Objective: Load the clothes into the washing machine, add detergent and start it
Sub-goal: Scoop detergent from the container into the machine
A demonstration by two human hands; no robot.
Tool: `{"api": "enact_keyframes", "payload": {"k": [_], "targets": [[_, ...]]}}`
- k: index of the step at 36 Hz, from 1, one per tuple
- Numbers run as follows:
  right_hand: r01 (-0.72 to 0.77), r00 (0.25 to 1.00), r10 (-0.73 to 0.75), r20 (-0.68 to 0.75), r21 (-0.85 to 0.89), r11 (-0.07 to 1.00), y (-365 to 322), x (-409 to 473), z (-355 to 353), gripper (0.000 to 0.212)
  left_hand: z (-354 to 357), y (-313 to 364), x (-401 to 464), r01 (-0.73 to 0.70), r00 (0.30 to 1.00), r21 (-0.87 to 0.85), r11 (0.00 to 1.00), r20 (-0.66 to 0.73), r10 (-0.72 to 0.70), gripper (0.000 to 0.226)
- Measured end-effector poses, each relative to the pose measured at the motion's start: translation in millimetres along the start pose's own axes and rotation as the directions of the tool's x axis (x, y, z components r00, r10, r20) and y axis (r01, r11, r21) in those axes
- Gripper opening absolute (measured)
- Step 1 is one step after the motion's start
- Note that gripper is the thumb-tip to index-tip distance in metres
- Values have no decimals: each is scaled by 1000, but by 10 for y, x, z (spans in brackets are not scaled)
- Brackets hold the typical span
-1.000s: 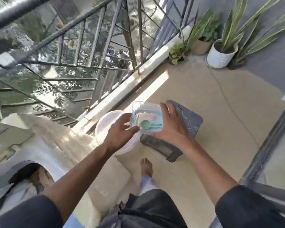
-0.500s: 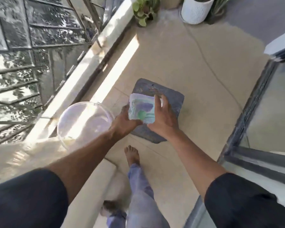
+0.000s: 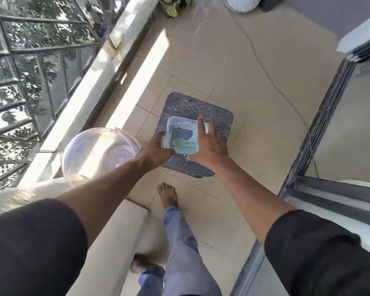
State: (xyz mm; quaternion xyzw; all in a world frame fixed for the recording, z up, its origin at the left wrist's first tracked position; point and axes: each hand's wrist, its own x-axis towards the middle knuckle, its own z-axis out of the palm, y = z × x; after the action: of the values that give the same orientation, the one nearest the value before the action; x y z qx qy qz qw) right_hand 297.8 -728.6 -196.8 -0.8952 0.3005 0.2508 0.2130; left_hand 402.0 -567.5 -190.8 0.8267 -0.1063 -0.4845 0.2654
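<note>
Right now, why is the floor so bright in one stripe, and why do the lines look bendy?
Head view: sunlight falls through the railing and makes a glaring stripe on the floor tiles; the clear bucket catches glare too. The wide-angle lens bows the door frame near the edge. The hands on the detergent box look fairly sharp; the lower foot is blurred.

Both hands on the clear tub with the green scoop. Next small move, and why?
Probably pick up the green scoop with the right hand while the left hand steadies the clear square plastic tub. The tub looks lidless, the scoop lies inside in plain view, and each hand flanks one side of it over the grey floor mat.
</note>
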Motion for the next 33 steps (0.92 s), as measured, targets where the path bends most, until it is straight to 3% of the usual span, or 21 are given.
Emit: {"api": "enact_keyframes", "payload": {"k": [4,9,17,24,33], "targets": [[12,999,-12,-31,2,1000,-106,-109,-126,123,-156,24,-229,1,998,-54,999,-69,-4,73],[97,991,-88,-104,87,991,-484,-411,-350,80,-449,8,-779,-27,995,-213,977,-100,6,47],[320,940,-339,-32,418,850,-1418,-1292,-598,40,-859,-298,-2072,-94,958,-327,940,-288,-5,30],[430,869,-493,-40,552,714,-2299,-2118,-489,23,-1119,-875,-3208,-284,843,-489,825,-537,-29,30],[543,755,-655,25,537,646,-3228,-2916,48,25,-1057,-1974,-4371,-383,697,-717,582,-638,-328,27]]}}
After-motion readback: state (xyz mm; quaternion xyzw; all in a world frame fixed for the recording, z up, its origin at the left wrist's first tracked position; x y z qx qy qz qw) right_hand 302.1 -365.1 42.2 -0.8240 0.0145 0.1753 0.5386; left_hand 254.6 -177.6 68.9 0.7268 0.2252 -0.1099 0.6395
